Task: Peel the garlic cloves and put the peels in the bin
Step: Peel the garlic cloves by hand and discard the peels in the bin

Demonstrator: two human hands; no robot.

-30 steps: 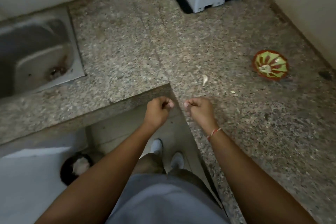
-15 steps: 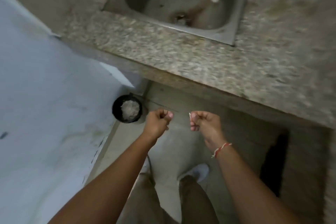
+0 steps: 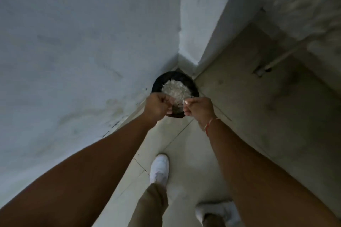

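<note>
A round black bin (image 3: 160, 81) stands on the floor in the corner, holding a heap of white garlic peels (image 3: 175, 88). Both hands hover just above its near rim. My left hand (image 3: 156, 106) is a closed fist over the bin's left side, and whatever is inside it is hidden. My right hand (image 3: 199, 109) is closed over the right side, with a small white piece of garlic peel (image 3: 186, 101) pinched at its fingertips. No garlic clove can be made out.
A pale wall (image 3: 73, 51) rises on the left, right beside the bin. The stone counter's edge (image 3: 295, 5) runs across the top right, blurred. My white shoes (image 3: 159, 169) stand on the tiled floor (image 3: 239, 107) behind the hands.
The view has swung from the counter and sink down to the floor corner. Both closed hands have moved from the counter edge to just above the bin.
</note>
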